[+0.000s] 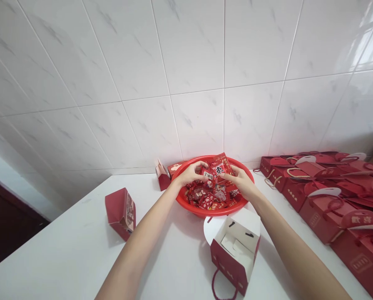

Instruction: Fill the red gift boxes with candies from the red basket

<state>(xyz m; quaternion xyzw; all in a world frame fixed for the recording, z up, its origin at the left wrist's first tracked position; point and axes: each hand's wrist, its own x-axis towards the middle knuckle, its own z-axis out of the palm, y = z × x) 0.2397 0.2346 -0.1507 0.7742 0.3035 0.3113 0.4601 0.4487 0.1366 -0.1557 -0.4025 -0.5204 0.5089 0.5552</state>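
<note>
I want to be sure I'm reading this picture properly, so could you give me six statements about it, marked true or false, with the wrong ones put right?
1. The left hand and the right hand are both at the red basket of packets. True.
2. A curtain hangs right behind the basket. False: a tiled wall is there.
3. The open box has a cord handle. True.
4. The right hand is inside the open box. False: it is at the basket.
5. Many red boxes stand together on the person's right. True.
6. The inside of the open box is black. False: it is mostly white, with two dark marks.
</note>
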